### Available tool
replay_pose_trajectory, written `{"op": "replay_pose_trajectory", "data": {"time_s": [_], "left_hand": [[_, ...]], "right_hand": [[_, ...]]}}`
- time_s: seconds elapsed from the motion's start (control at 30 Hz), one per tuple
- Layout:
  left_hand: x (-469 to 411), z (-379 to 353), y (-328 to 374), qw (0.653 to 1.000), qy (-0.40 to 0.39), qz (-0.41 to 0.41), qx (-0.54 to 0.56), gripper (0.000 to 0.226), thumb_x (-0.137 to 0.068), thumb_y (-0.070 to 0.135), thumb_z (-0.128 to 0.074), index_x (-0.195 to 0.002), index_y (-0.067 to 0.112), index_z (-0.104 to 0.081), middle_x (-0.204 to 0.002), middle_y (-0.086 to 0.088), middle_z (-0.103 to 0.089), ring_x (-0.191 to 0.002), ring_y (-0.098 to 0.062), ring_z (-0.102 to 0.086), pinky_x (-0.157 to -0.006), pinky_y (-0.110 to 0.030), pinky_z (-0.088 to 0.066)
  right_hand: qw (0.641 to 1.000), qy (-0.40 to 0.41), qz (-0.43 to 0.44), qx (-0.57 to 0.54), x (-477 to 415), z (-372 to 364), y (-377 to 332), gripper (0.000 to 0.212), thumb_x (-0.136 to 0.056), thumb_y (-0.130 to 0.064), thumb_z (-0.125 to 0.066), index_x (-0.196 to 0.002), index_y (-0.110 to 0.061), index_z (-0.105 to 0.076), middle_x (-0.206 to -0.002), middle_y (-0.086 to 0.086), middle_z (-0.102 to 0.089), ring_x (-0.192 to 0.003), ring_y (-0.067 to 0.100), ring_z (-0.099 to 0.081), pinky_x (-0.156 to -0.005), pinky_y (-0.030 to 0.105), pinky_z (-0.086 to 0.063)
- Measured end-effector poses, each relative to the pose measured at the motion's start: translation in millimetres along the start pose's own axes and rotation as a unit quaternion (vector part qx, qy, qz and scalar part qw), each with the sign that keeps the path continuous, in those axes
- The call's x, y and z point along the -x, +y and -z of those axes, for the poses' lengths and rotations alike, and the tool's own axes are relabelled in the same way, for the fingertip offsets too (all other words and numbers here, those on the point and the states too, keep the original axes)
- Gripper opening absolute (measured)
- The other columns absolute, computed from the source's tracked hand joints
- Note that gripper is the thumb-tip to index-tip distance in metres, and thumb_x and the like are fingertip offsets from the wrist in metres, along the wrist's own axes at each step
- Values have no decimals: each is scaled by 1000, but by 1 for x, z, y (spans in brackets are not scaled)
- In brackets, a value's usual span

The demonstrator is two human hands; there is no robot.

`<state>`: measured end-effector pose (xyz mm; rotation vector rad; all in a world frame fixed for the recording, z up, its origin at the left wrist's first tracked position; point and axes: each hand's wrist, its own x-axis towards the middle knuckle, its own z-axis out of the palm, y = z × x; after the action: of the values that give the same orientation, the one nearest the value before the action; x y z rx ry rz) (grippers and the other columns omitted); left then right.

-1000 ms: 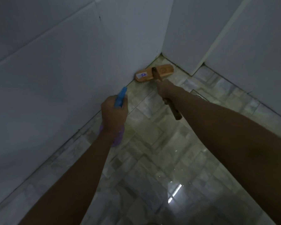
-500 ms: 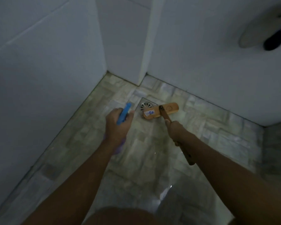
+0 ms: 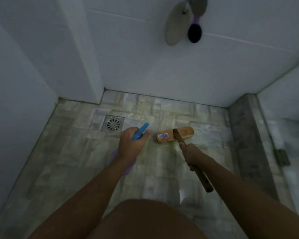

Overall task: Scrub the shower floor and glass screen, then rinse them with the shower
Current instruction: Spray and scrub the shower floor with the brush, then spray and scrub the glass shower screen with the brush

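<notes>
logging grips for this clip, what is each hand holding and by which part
The left hand grips the spray bottle at its neck, below the blue nozzle. The right hand grips the scrub brush around the middle of its wooden handle.

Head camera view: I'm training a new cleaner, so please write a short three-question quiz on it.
1. True or false: the right hand grips the scrub brush by its handle.
2. The left hand holds: A sponge, B spray bottle, C shower head.
3. Fill in: in this view the floor drain lies to the ___ of the brush.
Key: 1 true; 2 B; 3 left.
</notes>
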<state>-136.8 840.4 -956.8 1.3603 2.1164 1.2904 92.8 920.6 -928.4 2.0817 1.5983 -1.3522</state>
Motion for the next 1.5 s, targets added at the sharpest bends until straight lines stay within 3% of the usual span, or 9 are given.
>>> {"op": "replay_pose_trajectory", "data": {"time_s": [0.17,0.33,0.47,0.6,0.73,0.93,1.13,1.33,1.5], "left_hand": [[-4,-20,8,999,19,-31,0,36,-90,23,-73,-64,9,-51,-60,-2,-47,-54,-17,-44,-53,-30,-37],[-7,-25,4,999,24,-21,21,35,-95,27,-66,-69,7,-55,-61,-6,-49,-53,-21,-46,-50,-39,-42],[-9,-18,2,999,27,-25,40,40,-96,37,-59,-72,6,-57,-62,-8,-50,-53,-25,-48,-49,-43,-44],[-5,-18,11,999,21,-36,23,32,-96,24,-65,-71,6,-56,-61,-7,-49,-53,-23,-47,-49,-42,-44],[4,-22,24,998,5,-65,3,24,-93,14,-69,-72,8,-58,-63,-2,-49,-54,-19,-47,-50,-36,-43],[21,-22,22,996,-24,-90,11,15,-92,13,-67,-80,8,-61,-68,-1,-50,-57,-18,-47,-52,-32,-41],[20,-2,32,997,-35,-68,-4,25,-94,8,-66,-77,19,-51,-67,6,-43,-57,-1,-42,-56,-14,-33],[12,59,122,994,-76,-76,-3,23,-96,12,-62,-75,14,-53,-64,3,-45,-56,-8,-42,-56,-16,-36],[-25,117,272,993,-98,-46,55,32,-99,22,-61,-72,10,-50,-63,-5,-45,-54,-18,-43,-53,-33,-38]], "right_hand": [[995,54,83,-21,13,13,22,47,-105,-52,-33,-85,-14,-52,-71,6,-54,-53,19,-51,-38,25,-42],[995,68,64,-26,18,7,49,55,-103,-57,-30,-103,-9,-58,-83,10,-62,-62,23,-61,-43,31,-52],[995,65,59,-52,20,12,46,50,-105,-53,-32,-88,-12,-57,-75,6,-58,-58,18,-55,-44,29,-48],[987,107,109,-55,20,10,45,47,-105,-53,-29,-93,-17,-56,-77,5,-61,-62,18,-59,-52,36,-55],[996,45,42,-66,19,-1,57,51,-105,-53,-30,-85,-14,-55,-74,5,-57,-59,19,-56,-44,30,-49],[972,132,125,-150,13,-2,53,47,-105,-52,-33,-78,-19,-53,-68,1,-56,-59,17,-55,-54,32,-46],[985,41,20,-164,10,-10,54,53,-104,-54,-35,-85,-9,-57,-73,9,-57,-56,21,-54,-44,23,-39],[928,100,67,-353,110,23,4,49,-105,-50,-35,-85,-11,-58,-58,3,-50,-42,15,-46,-39,25,-40],[903,168,142,-369,240,119,-33,39,-105,-47,-39,-94,-19,-63,-58,-4,-50,-44,8,-44,-43,26,-38]]}}
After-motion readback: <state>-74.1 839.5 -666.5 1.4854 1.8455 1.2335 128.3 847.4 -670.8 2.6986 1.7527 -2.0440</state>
